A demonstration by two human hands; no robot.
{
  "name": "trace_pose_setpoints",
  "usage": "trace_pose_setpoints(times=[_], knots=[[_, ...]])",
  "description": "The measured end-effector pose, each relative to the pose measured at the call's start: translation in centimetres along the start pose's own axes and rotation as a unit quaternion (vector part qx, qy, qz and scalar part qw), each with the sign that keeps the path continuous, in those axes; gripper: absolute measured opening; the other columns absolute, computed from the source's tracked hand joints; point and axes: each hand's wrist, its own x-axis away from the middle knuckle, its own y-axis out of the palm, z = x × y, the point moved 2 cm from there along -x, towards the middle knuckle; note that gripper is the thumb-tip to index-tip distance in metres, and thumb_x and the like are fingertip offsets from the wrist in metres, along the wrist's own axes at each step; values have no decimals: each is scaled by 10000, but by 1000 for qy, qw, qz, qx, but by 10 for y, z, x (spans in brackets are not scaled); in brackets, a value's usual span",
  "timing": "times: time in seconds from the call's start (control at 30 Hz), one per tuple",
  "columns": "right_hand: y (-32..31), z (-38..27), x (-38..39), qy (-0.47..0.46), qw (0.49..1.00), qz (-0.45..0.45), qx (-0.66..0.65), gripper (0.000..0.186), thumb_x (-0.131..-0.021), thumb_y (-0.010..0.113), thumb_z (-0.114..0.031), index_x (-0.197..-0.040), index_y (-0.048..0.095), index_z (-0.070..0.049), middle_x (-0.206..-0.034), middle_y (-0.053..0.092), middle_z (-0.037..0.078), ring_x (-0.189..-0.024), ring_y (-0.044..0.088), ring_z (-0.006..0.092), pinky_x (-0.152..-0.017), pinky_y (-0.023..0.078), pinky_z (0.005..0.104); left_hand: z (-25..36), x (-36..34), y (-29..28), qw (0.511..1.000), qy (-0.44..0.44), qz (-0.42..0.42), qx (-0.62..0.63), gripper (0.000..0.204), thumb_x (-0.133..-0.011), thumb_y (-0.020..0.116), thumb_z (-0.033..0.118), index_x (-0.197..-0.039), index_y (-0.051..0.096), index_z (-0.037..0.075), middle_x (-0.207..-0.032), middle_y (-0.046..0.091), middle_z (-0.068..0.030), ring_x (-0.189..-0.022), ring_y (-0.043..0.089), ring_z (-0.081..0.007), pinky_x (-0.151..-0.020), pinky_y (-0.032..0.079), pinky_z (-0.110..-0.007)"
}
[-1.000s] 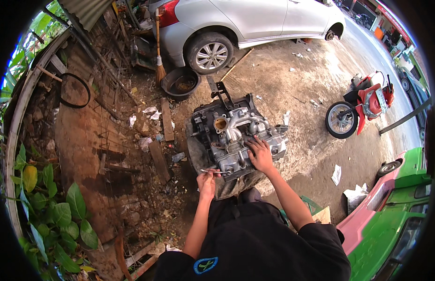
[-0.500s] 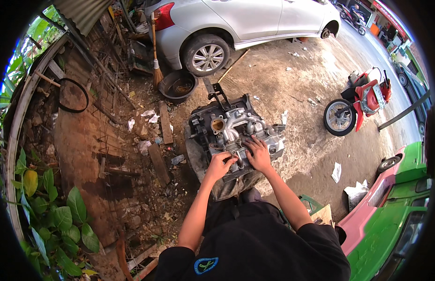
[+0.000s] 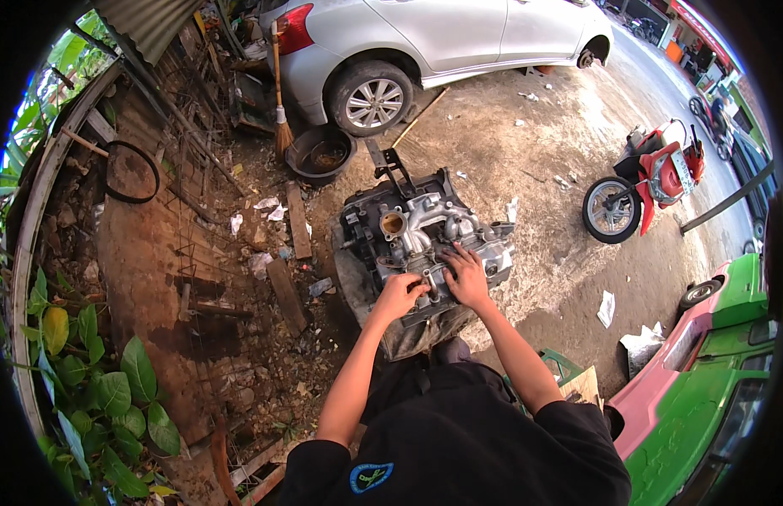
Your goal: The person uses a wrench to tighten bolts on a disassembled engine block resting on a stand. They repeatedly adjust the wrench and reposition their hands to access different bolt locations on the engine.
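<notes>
An engine [image 3: 436, 209] of grey metal rests in front of me on a dark, worn support [image 3: 351, 285]. My left hand [image 3: 398, 295] is at its near side, thumb and fingers drawn together over a small part that they hide. Just to the right, my right hand [image 3: 468, 278] lies on the silver valve cover [image 3: 495, 255] with its fingers stretched out. A curved intake manifold [image 3: 425, 215] with a round, brownish opening sits beyond both hands. At the far side a black bracket [image 3: 390, 169] sticks up.
Past the engine stand a black basin [image 3: 321, 155], a broom [image 3: 282, 110] and a silver car [image 3: 459, 42]. A red motorcycle [image 3: 653, 181] is parked at right, near a green and pink vehicle [image 3: 704, 379]. Wooden planks [image 3: 287, 295] and litter lie on the left ground.
My left hand has shifted very slightly right at the same spot; my right hand stays on the valve cover. On the road, a motorcycle with a rider has moved down the right side.
</notes>
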Motion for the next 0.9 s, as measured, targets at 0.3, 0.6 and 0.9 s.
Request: trace_pose_setpoints(times=[0.3, 0.6, 0.9], knots=[[2, 1, 3, 2, 1000, -3, -5, 348, -945, 602, -214, -1274, 679, -131, -1389, 639, 67, -1455, 426, 291, -1196, 295, 504, -75, 75, 24, 876, -10, 207, 435, 101, -996, 647, 50, -959, 670, -41, -967, 695, -140, -823, 647, -199, -744, 528, -337], [3, 4, 1, 6, 1000, -2, -12, 349, -940, 600, -227, -1266, 684, -136, -1381, 645, 64, -1453, 430, 283, -1201, 294, 507, -112, 108, 60, 744, -50, 274, 607, 118, -1007, 638, 79, -1002, 678, -32, -1087, 697, -151, -950, 693, -254, -906, 590, -396], [6, 6, 1, 2, 1000, 2, -2, 355, -930, 612, -234, -1257, 686, -118, -1371, 651, 69, -1452, 431, 276, -1204, 292, 504, -50, 68, 19, 903, -44, 203, 377, 126, -1013, 615, 25, -1034, 677, -82, -947, 715, -131, -796, 672, -174, -737, 539, -336]])
